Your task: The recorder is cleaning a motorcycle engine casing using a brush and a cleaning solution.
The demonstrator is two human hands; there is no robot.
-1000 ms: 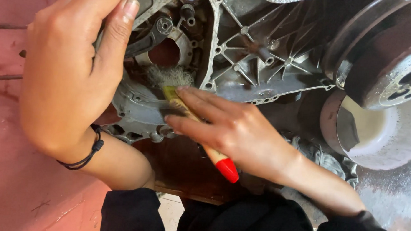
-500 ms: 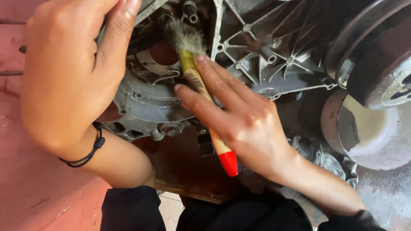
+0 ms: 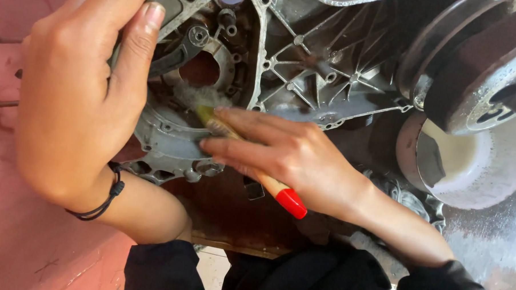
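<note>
This looks like a vehicle repair workshop. A large cast-metal housing (image 3: 306, 66), ribbed and ringed with bolt holes, fills the view from ten to two o'clock, grimy with old oil and dust. At three o'clock sits a heavy grooved pulley (image 3: 472, 72) and below it a pale round container (image 3: 469, 164). The worn, reddish painted surface (image 3: 15, 234) from seven to nine o'clock is probably a floor or table, though the close view leaves that unsure.
</note>
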